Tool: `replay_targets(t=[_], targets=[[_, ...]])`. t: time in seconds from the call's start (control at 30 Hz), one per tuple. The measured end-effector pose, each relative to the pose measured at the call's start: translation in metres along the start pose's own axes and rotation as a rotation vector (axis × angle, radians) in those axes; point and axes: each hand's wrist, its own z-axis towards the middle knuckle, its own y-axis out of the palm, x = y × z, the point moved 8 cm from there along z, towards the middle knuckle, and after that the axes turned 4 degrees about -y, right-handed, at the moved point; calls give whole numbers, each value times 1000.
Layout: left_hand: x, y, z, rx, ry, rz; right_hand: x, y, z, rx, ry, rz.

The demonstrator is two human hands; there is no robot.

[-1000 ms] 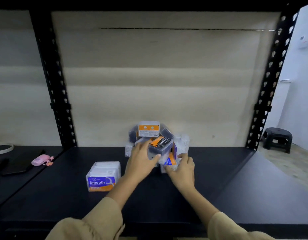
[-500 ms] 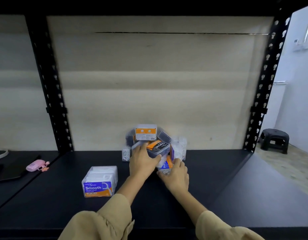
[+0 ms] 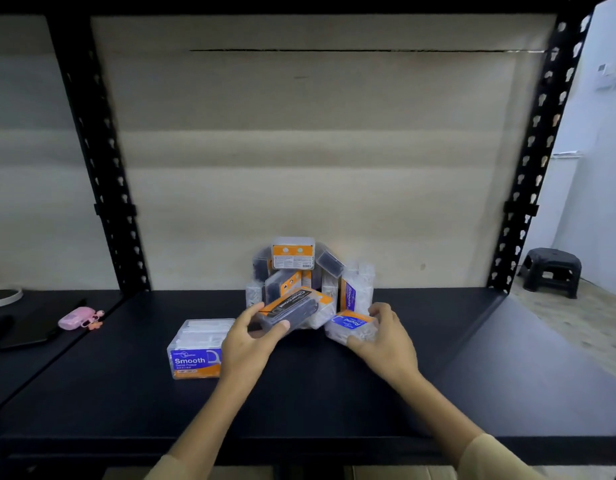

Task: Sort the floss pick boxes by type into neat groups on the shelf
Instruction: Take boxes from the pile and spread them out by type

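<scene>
Sleeves (image 3: 493,455): tan, one on each forearm, at the bottom edge.
Shelf (image 3: 334,403): black board; carries every box in view.
Left hand (image 3: 245,344): at centre front of the heap, gripping the near end of the charcoal box.
Left fingers (image 3: 252,310): curled over the box's top left edge, thumb pressed against its near right side.
Charcoal box (image 3: 292,311): clear case of dark picks with an orange and black label; tilted, far end against the heap.
Right hand (image 3: 382,336): wrapped round the round box.
Right fingers (image 3: 355,341): curled under the near side, thumb on the far right corner.
Round box (image 3: 351,323): clear, white picks, blue and orange label; just right of the charcoal box. Resting or raised: cannot tell.
Smooth box (image 3: 199,351): flat on the shelf, alone, just left of the left hand, label facing front.
Heap (image 3: 292,261): unsorted boxes at back centre against the beige back panel (image 3: 317,150); orange-labelled box on top, dark boxes tilted either side, a blue-labelled one on end at right.
Pink case (image 3: 76,317): on the neighbouring shelf, far left.
Stool (image 3: 550,271): dark, on the floor beyond the right post.
</scene>
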Motion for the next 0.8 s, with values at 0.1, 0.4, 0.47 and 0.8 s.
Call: replay_targets(t=[0.1, 0.4, 0.47, 0.8], targets=[[-13, -3, -14, -50, -11, -21, 10, -14, -11, -47, -29, 8], [-20, 11, -38, -337, 120, 225, 30, -34, -49, -108, -66, -123], [-16, 14, -40, -377, 175, 354, 27, -32, -56, -126, -73, -176], [-2, 26, -47, -530, 327, 520, 2, -36, -45, -183, -299, -166]])
